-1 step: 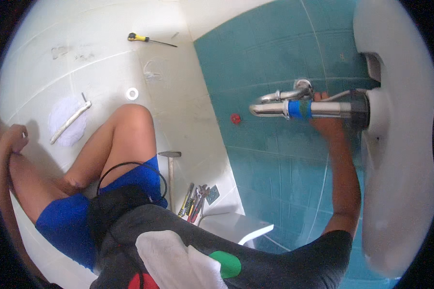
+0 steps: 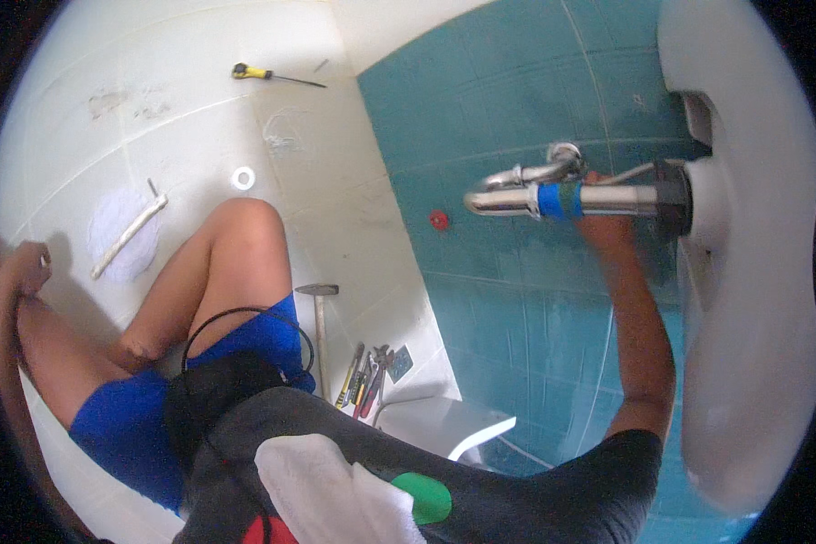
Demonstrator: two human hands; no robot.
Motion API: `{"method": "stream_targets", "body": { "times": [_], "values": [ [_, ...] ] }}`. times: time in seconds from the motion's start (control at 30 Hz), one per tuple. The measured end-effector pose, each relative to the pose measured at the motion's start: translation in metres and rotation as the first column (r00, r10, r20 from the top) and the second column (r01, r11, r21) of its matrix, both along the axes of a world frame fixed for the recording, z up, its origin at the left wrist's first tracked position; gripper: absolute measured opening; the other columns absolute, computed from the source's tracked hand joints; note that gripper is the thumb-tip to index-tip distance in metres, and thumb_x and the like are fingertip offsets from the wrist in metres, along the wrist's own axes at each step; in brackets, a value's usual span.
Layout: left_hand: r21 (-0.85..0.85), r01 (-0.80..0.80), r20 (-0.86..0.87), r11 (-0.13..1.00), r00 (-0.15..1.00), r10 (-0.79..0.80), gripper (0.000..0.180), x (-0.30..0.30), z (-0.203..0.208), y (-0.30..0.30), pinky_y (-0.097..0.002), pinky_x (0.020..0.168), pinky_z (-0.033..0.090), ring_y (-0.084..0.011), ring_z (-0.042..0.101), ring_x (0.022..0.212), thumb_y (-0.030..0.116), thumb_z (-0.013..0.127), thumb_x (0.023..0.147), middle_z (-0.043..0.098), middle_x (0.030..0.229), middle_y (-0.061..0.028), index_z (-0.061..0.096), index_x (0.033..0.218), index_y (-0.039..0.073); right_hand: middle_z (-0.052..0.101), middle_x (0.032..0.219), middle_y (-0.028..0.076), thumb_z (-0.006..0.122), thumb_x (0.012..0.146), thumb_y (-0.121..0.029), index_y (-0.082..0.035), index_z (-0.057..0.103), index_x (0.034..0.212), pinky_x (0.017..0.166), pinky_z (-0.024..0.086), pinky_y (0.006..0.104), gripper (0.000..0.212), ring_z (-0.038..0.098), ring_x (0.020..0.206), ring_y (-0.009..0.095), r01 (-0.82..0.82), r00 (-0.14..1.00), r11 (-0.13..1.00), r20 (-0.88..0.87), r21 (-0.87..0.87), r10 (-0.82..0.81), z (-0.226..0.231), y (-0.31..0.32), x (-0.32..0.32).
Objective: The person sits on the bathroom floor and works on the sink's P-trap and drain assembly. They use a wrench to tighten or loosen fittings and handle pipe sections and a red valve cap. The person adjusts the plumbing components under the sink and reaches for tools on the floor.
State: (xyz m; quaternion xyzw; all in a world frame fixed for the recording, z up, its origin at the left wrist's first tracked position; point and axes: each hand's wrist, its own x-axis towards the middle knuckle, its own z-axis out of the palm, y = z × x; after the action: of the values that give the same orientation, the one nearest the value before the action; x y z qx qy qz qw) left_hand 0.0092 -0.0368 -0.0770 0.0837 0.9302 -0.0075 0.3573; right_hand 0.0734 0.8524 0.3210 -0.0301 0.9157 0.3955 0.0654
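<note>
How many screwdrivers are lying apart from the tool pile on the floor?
1: a yellow-handled screwdriver on the white floor tiles near the far wall. The tool pile beside the hammer may hide others.

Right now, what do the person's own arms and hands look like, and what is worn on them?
Both hands are bare: no gloves, rings or watch show. The right hand sits at the end of a bare forearm; the arm is covered only above the elbow by a short dark grey sleeve. The left hand and its forearm, at the picture's left rim, are also bare; no sleeve shows there.
</note>
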Motion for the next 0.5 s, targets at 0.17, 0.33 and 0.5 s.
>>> {"method": "stream_targets", "body": {
  "times": [0.17,0.33,0.5],
  "values": [
    [0.018,0.063,-0.074,0.998,0.995,-0.062,0.025,-0.016,-0.013,-0.002,-0.0455,0.089,0.052,-0.0407,0.065,0.099,0.021,0.067,0.082,0.068,0.100,-0.0244,0.068,0.099,0.003,0.070,0.100,0.021,0.061,0.093,-0.028,-0.004,0.068,0.104,0.086,0.051,0.0505,0.028,0.067,0.097,0.040,0.219,0.905,0.973,-0.360,-0.070,-0.229,-0.030,-0.003,0.004],
    [0.060,0.071,-0.130,0.996,0.989,-0.063,0.028,-0.005,-0.009,-0.006,-0.0462,0.089,0.052,-0.0411,0.065,0.101,0.024,0.065,0.085,0.068,0.102,-0.0251,0.067,0.104,0.003,0.073,0.089,0.015,0.064,0.089,-0.026,-0.008,0.074,0.092,0.072,0.058,0.0452,0.021,0.073,0.085,0.035,0.344,0.939,0.895,-0.129,0.285,-0.319,-0.022,-0.069,-0.029],
    [0.144,0.100,-0.159,0.985,0.984,-0.076,0.032,-0.005,-0.004,0.005,-0.0469,0.089,0.052,-0.0414,0.065,0.103,0.027,0.063,0.087,0.068,0.103,-0.0257,0.066,0.108,0.004,0.074,0.089,0.013,0.068,0.083,-0.026,-0.010,0.074,0.089,0.071,0.059,0.0419,0.018,0.074,0.084,0.030,0.235,0.972,0.911,-0.106,0.340,-0.211,-0.031,-0.059,-0.018]
  ]
}}
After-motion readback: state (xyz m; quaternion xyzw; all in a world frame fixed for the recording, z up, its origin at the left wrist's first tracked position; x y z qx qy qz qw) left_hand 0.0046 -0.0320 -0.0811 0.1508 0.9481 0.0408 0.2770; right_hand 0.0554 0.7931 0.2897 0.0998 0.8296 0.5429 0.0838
